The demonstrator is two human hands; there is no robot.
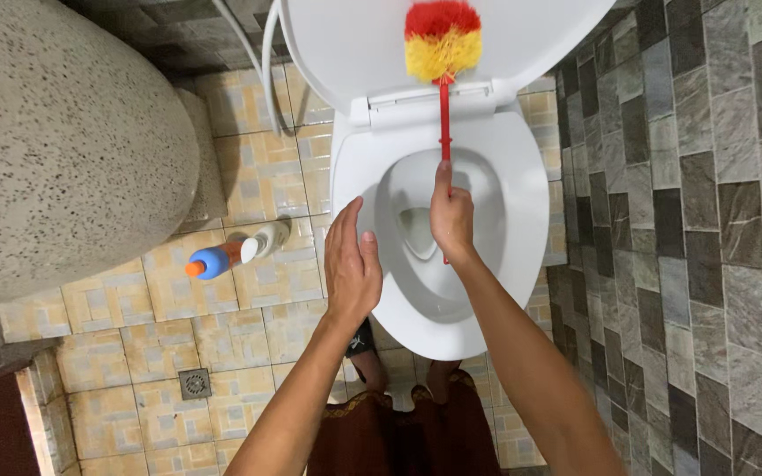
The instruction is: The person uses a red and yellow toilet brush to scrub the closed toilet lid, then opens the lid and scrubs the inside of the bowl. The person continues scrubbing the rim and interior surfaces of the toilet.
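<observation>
Head view: the right hand (pixel 451 216) is closed around the red handle of a toilet brush (pixel 443 53), above the open bowl of a white toilet (pixel 522 203). The brush points away from the person; its red and yellow bristles lie against the raised lid (pixel 346 44), possibly touching it. The left hand (pixel 352 264) is open and flat with fingers together, holds nothing, and hovers at the left edge of the seat. A bottle (pixel 235 253) with a blue and orange cap lies on its side on the tiled floor (pixel 134 353), left of the toilet. A drain (pixel 194 383) sits nearer the person.
</observation>
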